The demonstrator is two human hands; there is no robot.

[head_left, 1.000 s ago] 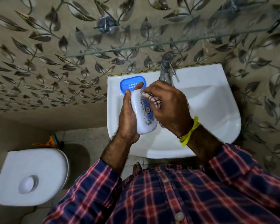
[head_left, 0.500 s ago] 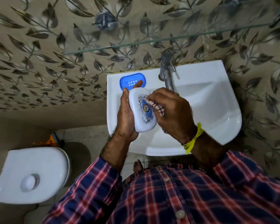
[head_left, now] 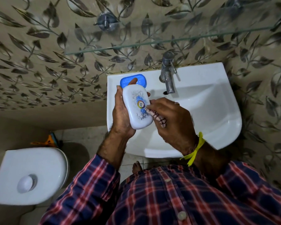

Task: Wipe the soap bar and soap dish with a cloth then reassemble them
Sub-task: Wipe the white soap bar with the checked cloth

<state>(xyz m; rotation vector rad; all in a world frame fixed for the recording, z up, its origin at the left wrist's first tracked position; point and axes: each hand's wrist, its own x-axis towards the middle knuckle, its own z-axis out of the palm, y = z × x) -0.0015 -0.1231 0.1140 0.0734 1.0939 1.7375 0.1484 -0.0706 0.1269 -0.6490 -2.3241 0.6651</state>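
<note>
Soap dish lid (head_left: pixel 137 107): white, oval, printed with a blue and grey pattern and a round logo; held above the left part of the washbasin (head_left: pixel 217 111), tilted, long axis running away from the person. Left hand (head_left: pixel 120 114): grip clamped on the lid, palm behind it, fingertips showing past its far end and right edge. Right hand (head_left: pixel 172 120): grip pinched on a cloth (head_left: pixel 156 115), pale with dark red checks, pressed against the lid's right edge near the logo. Soap dish base (head_left: pixel 142 79): blue, resting on the basin's back-left corner, partly hidden behind the lid and left fingers. Tap (head_left: pixel 168 73): metal, at the basin's back edge. Yellow thread (head_left: pixel 195 150): tied at the right wrist. Toilet cistern lid (head_left: pixel 28 174): white, lower left. Glass shelf (head_left: pixel 169 41): on the leaf-patterned wall.
</note>
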